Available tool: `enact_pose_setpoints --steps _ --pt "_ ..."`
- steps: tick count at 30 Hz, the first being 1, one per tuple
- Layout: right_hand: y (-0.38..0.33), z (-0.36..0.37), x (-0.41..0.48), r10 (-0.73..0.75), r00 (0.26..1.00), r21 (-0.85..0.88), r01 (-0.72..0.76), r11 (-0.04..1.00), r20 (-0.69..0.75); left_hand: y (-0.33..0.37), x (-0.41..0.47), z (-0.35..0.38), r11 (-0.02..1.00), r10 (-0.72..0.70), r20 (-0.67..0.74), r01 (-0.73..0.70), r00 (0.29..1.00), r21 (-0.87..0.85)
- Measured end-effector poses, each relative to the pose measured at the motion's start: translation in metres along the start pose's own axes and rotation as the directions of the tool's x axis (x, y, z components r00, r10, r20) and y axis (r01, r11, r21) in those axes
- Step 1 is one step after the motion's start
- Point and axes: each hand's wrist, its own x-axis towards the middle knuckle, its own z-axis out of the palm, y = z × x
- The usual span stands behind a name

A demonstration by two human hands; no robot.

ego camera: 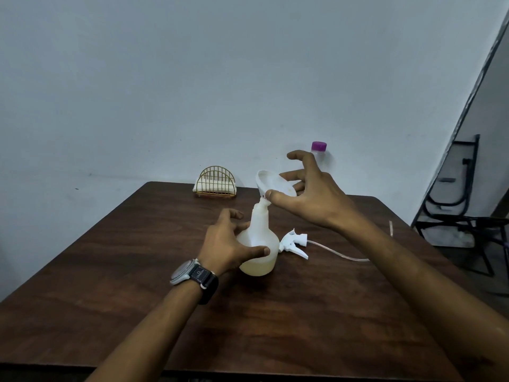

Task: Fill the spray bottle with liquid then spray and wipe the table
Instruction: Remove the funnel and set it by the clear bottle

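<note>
A translucent white spray bottle stands upright mid-table, with pale yellow liquid in its lower part. My left hand wraps around its body from the left. A white funnel sits tilted in the bottle's neck. My right hand holds the funnel's rim with thumb and fingers; the other fingers are spread. The white spray head with its clear tube lies on the table just right of the bottle. A clear bottle with a purple cap stands behind my right hand, mostly hidden.
A gold wire holder with white napkins sits at the far edge of the dark wooden table. A pale wall is behind. A black metal chair frame stands to the right of the table.
</note>
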Motion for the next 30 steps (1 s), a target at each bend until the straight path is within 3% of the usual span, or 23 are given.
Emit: enact_pose_setpoints --steps 9,14,18,22,30 --pt "0.010 -0.010 0.007 0.091 0.991 0.190 -0.072 0.979 -0.094 0.000 0.000 -0.002 0.999 0.026 0.012 -0.027 1.000 0.032" --pt "0.042 -0.028 0.022 0.285 0.941 0.431 -0.183 0.884 -0.184 -0.002 0.000 -0.001 0.998 0.050 -0.007 -0.050 0.999 0.047" --pt "0.086 -0.040 0.041 0.439 0.871 0.517 -0.277 0.810 -0.222 -0.001 0.003 -0.001 0.996 0.056 -0.004 -0.056 0.998 0.074" --pt "0.136 -0.049 0.062 0.528 0.831 0.525 -0.375 0.764 -0.176 -0.002 0.008 -0.003 0.988 0.082 0.027 -0.085 0.996 0.127" --pt "0.185 -0.023 0.103 0.624 0.738 0.419 -0.497 0.760 -0.258 0.000 0.023 -0.014 0.966 0.135 0.147 -0.163 0.980 0.199"
